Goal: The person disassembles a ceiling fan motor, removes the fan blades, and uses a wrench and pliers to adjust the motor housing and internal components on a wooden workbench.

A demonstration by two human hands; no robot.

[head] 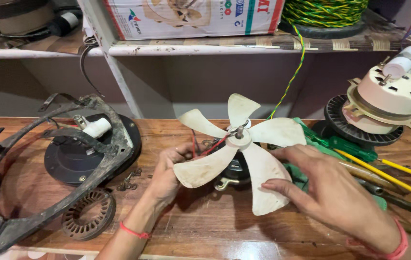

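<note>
A dusty cream five-bladed fan impeller (240,147) sits on its dark motor (234,168) near the middle of the wooden workbench (215,226); all positions below are taken from this impeller. The left hand (167,171) is just to its left, fingers curled loosely around the motor housing beneath the blades, thumb near the red wires (210,147) running up to the hub. The right hand (333,190) lies to its right, fingers extended and spread nearly flat, fingertips touching the edge of the lower right blade; it grips nothing. Beyond that hand, right of the impeller, lie green-handled screwdrivers (345,144) and yellow-handled tools (388,175), with a second cream motor assembly (393,98) on a black ribbed ring further right. Well to the impeller's left rests a grimy black fan frame (46,159) over a black round motor base (75,159), with a stator ring (87,214) and small loose screws (128,182) between
</note>
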